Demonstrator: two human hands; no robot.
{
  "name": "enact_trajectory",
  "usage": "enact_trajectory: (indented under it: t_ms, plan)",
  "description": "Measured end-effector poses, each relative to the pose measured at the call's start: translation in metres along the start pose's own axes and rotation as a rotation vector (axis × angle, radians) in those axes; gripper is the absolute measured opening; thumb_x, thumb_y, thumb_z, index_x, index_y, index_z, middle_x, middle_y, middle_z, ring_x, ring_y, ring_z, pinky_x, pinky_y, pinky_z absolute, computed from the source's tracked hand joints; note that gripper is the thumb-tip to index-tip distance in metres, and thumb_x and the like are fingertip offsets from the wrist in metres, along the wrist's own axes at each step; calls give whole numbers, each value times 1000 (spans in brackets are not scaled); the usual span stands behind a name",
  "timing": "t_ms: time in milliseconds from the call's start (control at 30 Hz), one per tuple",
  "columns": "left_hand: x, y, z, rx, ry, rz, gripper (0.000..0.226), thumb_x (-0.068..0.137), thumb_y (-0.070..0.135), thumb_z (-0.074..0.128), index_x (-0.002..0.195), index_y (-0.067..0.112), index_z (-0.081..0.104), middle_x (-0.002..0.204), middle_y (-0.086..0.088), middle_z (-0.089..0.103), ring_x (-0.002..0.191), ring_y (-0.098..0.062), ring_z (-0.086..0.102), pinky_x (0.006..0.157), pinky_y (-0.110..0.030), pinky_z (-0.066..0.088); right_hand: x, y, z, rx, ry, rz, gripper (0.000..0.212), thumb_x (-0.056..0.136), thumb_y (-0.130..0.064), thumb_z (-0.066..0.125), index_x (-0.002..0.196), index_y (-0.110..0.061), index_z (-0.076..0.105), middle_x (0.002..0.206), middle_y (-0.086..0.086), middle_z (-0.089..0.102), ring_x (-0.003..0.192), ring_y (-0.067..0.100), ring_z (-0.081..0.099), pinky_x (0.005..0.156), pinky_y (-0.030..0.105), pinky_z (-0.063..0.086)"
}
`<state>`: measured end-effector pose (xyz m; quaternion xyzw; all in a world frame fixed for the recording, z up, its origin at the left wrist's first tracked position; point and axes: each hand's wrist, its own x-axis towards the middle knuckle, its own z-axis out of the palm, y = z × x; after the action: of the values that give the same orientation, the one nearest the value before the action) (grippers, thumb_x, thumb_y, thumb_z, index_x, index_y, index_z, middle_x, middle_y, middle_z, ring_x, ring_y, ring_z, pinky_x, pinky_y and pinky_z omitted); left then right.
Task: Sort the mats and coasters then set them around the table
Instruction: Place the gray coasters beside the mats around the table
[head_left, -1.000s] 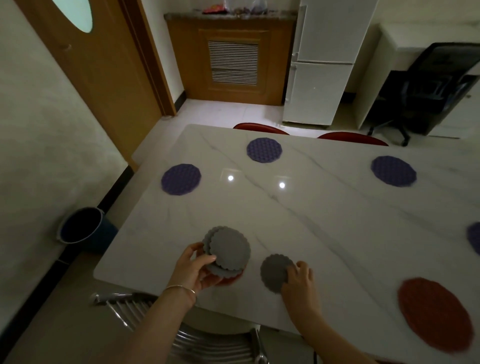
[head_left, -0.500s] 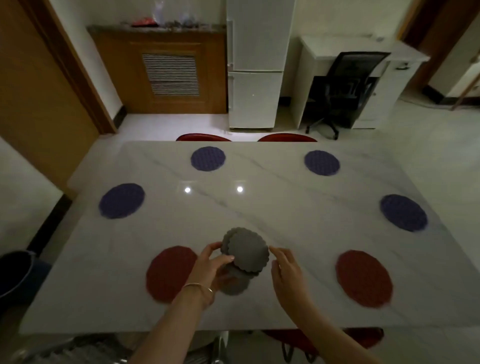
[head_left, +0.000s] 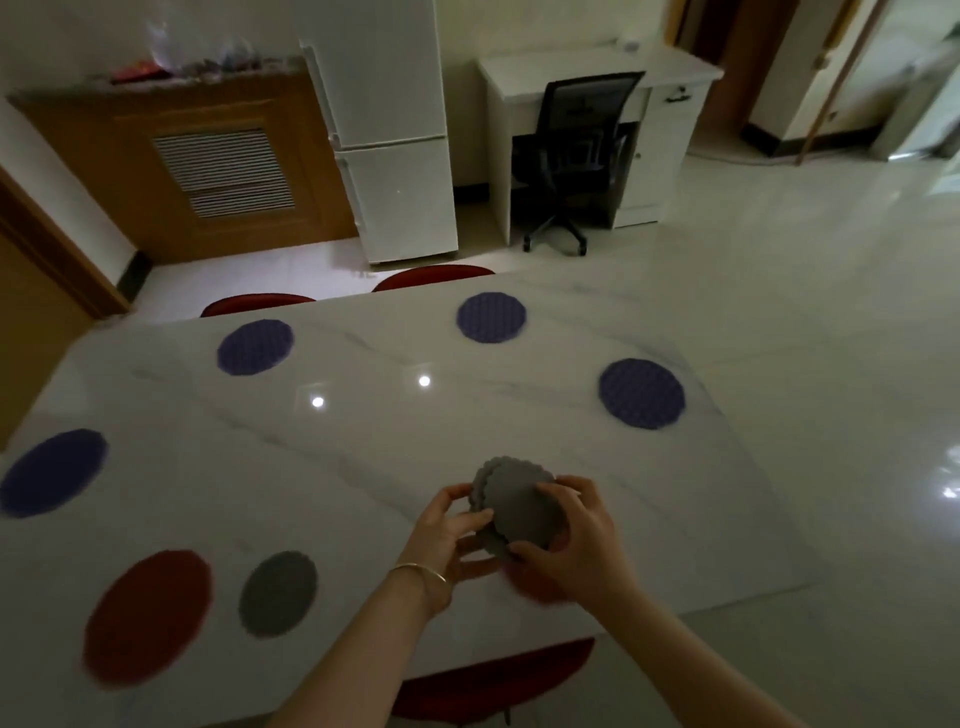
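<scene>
A stack of grey scalloped coasters (head_left: 517, 506) is held above the marble table (head_left: 363, 452), near its front right. My left hand (head_left: 447, 540) grips the stack from the left and my right hand (head_left: 571, 545) from the right. Under my hands a red mat (head_left: 535, 590) lies mostly hidden. One grey coaster (head_left: 279, 593) lies flat beside another red mat (head_left: 148, 617) at the front left. Several purple mats lie round the far and side edges, among them the left one (head_left: 52, 479) and the right one (head_left: 641, 393).
Red chairs (head_left: 431, 278) stand at the far side, another (head_left: 493, 680) below the near edge. A white fridge (head_left: 384, 130), a wooden cabinet (head_left: 197, 161) and a desk with a black office chair (head_left: 571, 156) line the back wall.
The view has swung to the right along the table. My right hand has left the single grey coaster on the table and joined my left hand on the stack.
</scene>
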<state>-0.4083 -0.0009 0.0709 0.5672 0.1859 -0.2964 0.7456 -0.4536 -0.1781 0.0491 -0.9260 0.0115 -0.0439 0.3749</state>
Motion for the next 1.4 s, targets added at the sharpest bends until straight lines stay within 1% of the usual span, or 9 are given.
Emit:
enact_trajectory:
  t_ms: [133,267,533,633,800,967,1067,1233,1400]
  plan:
    - [19,-10,52,-10,-27,2,23,86,5,63,103,19,60,82,-10,75,72,-28,71,56,-39,56,3,42,-38,26,17,9,72,69,-49,77,128,-16,53,130,5,48,110,20,54,87,21,49]
    - [32,-14,80,-63,-58,-6,20,85,5,62,100,18,62,88,-15,74,75,-31,70,59,-42,56,4,66,-60,80,57,42,71,68,-57,73,126,-20,53,121,-3,50,98,11,54,75,20,52]
    - [50,-7,78,-8,-17,-3,23,86,5,60,104,19,61,80,-13,74,69,-26,71,57,-38,55,9,96,-73,297,136,227,71,56,-76,66,114,-40,50,111,-22,47,95,2,57,68,20,55]
    - [54,-8,68,-17,11,-8,22,87,4,60,102,20,61,80,-12,73,66,-24,70,53,-34,54,8,102,-66,301,160,267,67,57,-72,69,112,-41,49,111,-21,47,95,3,57,70,23,56]
    - [52,-4,38,-48,79,-6,21,87,5,60,94,25,63,84,-12,71,66,-25,68,52,-34,55,-1,121,-53,127,135,394,68,66,-46,81,123,-25,50,119,-1,49,96,13,56,79,29,55]
    - [46,4,11,-41,115,-3,22,87,7,59,94,28,63,90,-12,69,73,-26,68,53,-33,56,-18,131,-38,-361,-100,450,77,75,-62,63,137,-23,40,138,2,37,119,22,49,84,33,52]
    - [45,6,1,-42,104,1,23,87,7,59,93,28,64,89,-12,70,74,-27,68,56,-35,55,-24,134,-35,-515,-143,460,78,78,-64,56,141,-26,34,144,4,31,126,22,42,86,33,54]
    - [51,5,8,-26,52,-17,22,89,7,58,99,26,62,96,-14,69,83,-30,67,60,-36,56,-29,133,-38,-600,-238,432,71,84,-64,46,143,-28,32,152,1,22,135,21,29,93,35,52]
    - [62,3,43,-28,3,-30,21,89,5,57,96,24,62,87,-13,68,74,-28,66,51,-34,55,-32,130,-52,-384,-170,449,71,88,-53,52,148,-28,21,154,-2,19,137,21,30,99,37,48]
